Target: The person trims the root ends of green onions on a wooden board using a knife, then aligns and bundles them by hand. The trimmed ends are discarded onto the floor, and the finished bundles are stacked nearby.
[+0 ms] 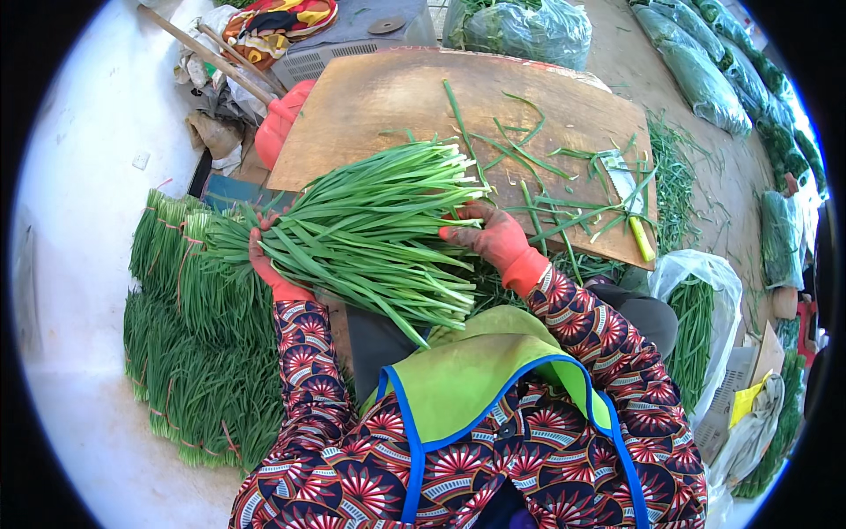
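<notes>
A large loose bunch of garlic chives (377, 225) lies across both my hands, fanned out with its pale cut ends to the right. My left hand (269, 254), in a soiled red glove, grips the leafy side of the bunch. At the stem ends is my right hand (492, 237), also gloved in red, its fingers partly hidden against the stalks. Under the bunch's far side stands a worn wooden board (377, 99). Loose chive leaves (522, 152) are strewn over it. A knife (624, 192) with a yellow-green handle rests near the board's right edge.
Tied chive bundles (205, 357) are stacked by the white wall at left. A clear plastic bag (700, 317) of chives stands at right. Filled bags (700, 79) line the far right floor. Behind the board are a red plastic scoop (281, 125), a crate (357, 49) and another bag (529, 33).
</notes>
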The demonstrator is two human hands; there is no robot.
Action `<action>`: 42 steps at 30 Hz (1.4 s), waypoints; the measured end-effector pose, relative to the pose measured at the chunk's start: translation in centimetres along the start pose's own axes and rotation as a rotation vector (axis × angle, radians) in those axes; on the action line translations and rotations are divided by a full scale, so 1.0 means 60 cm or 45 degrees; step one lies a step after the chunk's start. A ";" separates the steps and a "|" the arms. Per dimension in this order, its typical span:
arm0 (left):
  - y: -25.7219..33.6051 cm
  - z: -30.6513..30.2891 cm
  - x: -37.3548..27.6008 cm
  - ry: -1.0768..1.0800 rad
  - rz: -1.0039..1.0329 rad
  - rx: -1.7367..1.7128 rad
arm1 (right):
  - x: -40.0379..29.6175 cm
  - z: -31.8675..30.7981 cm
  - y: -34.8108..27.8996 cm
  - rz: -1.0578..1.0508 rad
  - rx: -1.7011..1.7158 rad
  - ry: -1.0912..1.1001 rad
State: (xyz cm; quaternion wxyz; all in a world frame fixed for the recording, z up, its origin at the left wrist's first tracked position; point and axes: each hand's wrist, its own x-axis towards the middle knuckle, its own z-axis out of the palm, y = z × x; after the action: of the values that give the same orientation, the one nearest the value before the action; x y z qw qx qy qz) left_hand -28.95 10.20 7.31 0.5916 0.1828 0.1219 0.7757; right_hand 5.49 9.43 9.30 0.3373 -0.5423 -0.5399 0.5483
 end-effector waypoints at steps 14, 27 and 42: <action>-0.001 -0.015 0.003 0.208 0.102 0.101 | -0.026 -0.012 0.050 -0.227 0.472 0.041; 0.002 -0.015 -0.008 0.057 -0.043 0.064 | -0.068 -0.263 0.103 -0.034 1.209 0.649; 0.010 -0.035 -0.002 0.159 -0.069 0.077 | -0.056 -0.030 -0.054 -0.778 -1.522 0.175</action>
State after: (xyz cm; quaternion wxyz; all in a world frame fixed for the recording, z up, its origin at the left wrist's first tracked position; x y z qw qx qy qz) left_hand -30.34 10.00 5.63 0.5977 0.1484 0.1869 0.7654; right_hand 7.17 7.23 13.49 0.1528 -0.4923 -0.8569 -0.0008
